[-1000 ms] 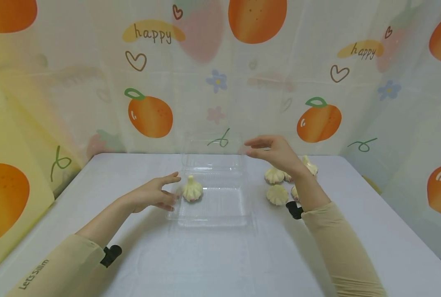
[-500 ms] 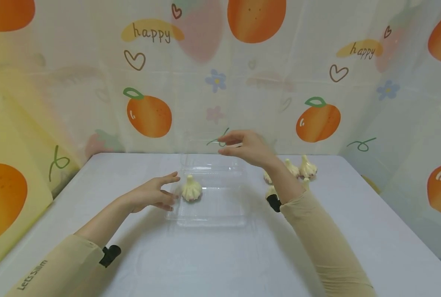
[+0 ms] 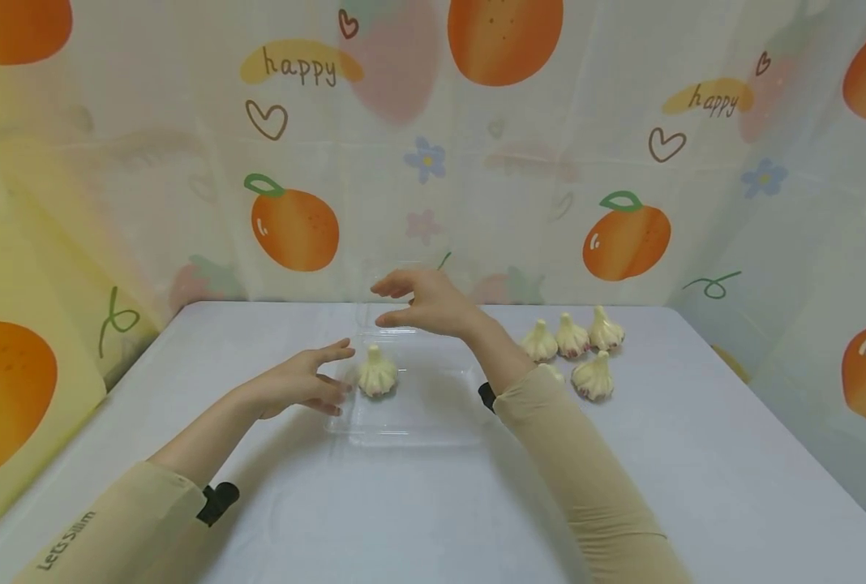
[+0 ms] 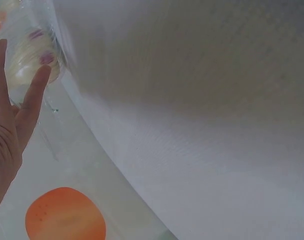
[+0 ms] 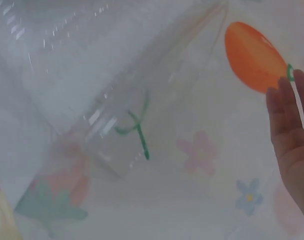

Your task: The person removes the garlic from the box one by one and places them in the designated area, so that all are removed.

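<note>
A clear plastic clamshell box (image 3: 418, 434) stands on the table with its lid raised at the back. Inside its left part, one garlic bulb (image 3: 378, 375) sits upright, stalk up. My left hand (image 3: 297, 381) is at the box's left wall with fingers spread. In the left wrist view its fingertips overlap the wall, and the garlic bulb (image 4: 29, 65) shows through the plastic. My right hand (image 3: 429, 302) hovers above the back of the box, in front of the lid, fingers loosely bent. The right wrist view shows nothing in that hand (image 5: 294, 140).
Several more garlic bulbs (image 3: 573, 337) stand in a group to the right of the box, one mostly hidden behind my right sleeve (image 3: 572, 454). The white table (image 3: 316, 519) ends at a curtain (image 3: 185, 97) printed with oranges, at the back and sides.
My right hand has moved left, from above the gap between the garlic group and the box to over the box. My left hand and the garlic bulb in the box have stayed in place.
</note>
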